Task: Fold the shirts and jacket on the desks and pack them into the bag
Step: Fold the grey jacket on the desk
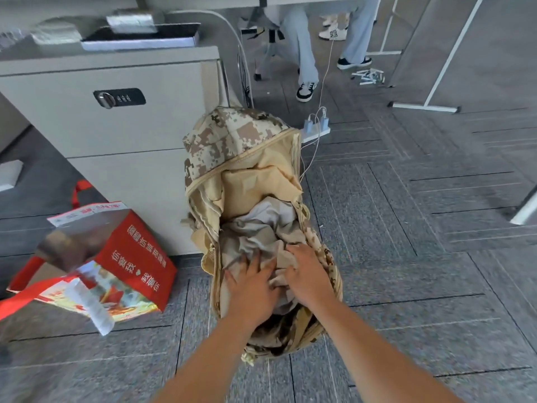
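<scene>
Bag (232, 141) lies lengthwise, flap away, both hands pressing clothes (261, 225) inside.

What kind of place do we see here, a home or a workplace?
Probably an office: a grey drawer cabinet with a combination lock, carpet tiles on the floor, and a seated person's legs near a white desk frame.
</scene>
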